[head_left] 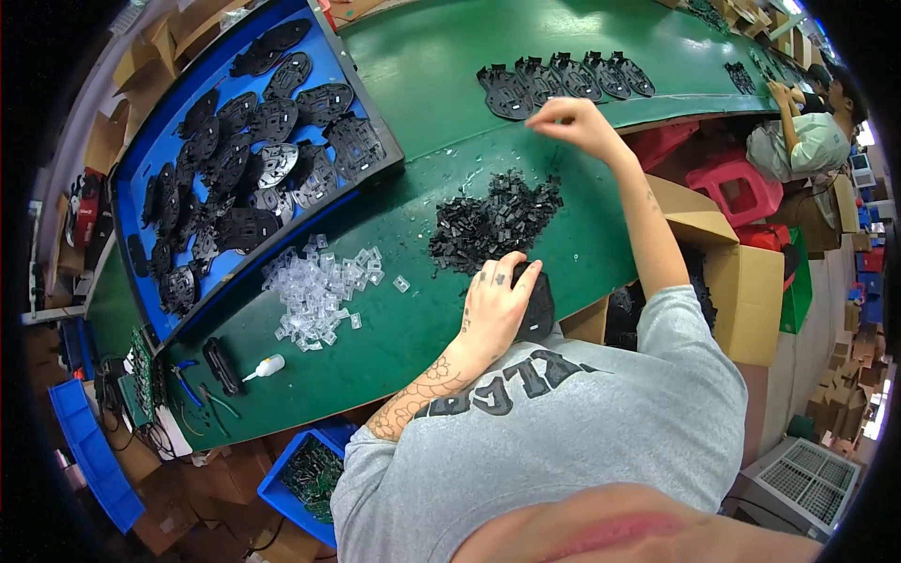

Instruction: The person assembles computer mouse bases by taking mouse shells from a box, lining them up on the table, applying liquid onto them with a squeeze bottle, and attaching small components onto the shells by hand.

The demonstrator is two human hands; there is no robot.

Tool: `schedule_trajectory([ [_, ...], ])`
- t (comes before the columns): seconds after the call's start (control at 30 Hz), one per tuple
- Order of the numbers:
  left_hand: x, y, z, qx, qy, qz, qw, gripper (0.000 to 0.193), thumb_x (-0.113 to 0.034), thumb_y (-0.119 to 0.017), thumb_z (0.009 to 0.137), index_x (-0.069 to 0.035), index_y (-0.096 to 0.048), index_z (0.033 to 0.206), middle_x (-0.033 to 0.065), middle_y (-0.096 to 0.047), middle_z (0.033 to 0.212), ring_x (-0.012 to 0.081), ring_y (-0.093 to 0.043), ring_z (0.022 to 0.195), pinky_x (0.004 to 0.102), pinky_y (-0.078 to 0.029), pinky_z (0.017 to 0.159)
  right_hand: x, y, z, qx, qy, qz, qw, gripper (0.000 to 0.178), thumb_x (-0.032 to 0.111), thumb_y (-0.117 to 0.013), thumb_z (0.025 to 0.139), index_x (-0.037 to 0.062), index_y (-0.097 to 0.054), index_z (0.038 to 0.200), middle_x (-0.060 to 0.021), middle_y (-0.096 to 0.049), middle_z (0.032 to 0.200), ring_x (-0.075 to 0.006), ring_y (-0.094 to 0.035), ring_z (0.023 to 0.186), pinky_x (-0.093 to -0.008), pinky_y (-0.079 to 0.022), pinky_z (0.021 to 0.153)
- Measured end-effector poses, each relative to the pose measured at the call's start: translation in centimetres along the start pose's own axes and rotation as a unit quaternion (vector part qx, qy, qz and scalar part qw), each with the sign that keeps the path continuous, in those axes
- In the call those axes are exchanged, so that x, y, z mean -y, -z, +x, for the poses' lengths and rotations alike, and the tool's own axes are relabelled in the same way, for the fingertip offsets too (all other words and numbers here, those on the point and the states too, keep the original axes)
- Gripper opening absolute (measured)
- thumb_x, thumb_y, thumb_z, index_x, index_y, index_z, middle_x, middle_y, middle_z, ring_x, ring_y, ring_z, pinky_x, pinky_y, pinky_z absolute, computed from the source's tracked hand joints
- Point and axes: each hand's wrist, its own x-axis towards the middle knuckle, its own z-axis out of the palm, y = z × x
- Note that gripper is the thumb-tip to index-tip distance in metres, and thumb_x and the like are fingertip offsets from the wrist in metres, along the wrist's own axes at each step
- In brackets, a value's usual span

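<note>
My left hand (496,305) is closed over the edge of a black plastic mouse shell (538,310) close to my body, partly hidden by my fingers. Just beyond it lies a heap of small black plastic parts (493,223). My right hand (574,124) is raised over the table, thumb and fingers pinched together; whatever may be between them is too small to make out. Behind that hand stands a row of several black mouse shells (568,80). Left of my left hand is a pile of small clear plastic pieces (319,291).
A large blue tray (371,113) full of black shells sits at the left. Near the front edge lie a small white bottle (267,366), a black tool (221,366) and pliers (188,383). Cardboard boxes (751,300) stand at my right; a co-worker (807,141) sits farther right.
</note>
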Motion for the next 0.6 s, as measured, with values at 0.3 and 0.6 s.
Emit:
schedule_trajectory([
  [0.3,0.1,1.9,0.6,-0.063,0.055,-0.181,0.98,0.039,-0.006,-0.072,0.067,-0.007,-0.061,0.104,0.0096,-0.05,0.094,0.0251,-0.051,0.088,0.0341,-0.045,0.077,2.2,-0.5,-4.1,0.111,0.029,-0.116,0.987,0.011,0.011,-0.068,0.07,0.0047,-0.067,0.079,-0.009,-0.059,0.086,-0.0262,-0.057,0.087,-0.0353,-0.046,0.079],
  [0.6,4.9,7.4,1.8,-0.241,0.242,-0.301,0.891,0.042,0.001,-0.066,0.075,0.001,-0.054,0.115,0.0041,-0.052,0.11,0.0128,-0.05,0.098,0.025,-0.04,0.087,9.4,-3.3,-3.0,0.008,0.027,0.229,0.973,0.006,0.003,-0.062,0.08,0.0001,-0.059,0.085,-0.0081,-0.056,0.104,-0.0146,-0.055,0.096,-0.0272,-0.046,0.082],
])
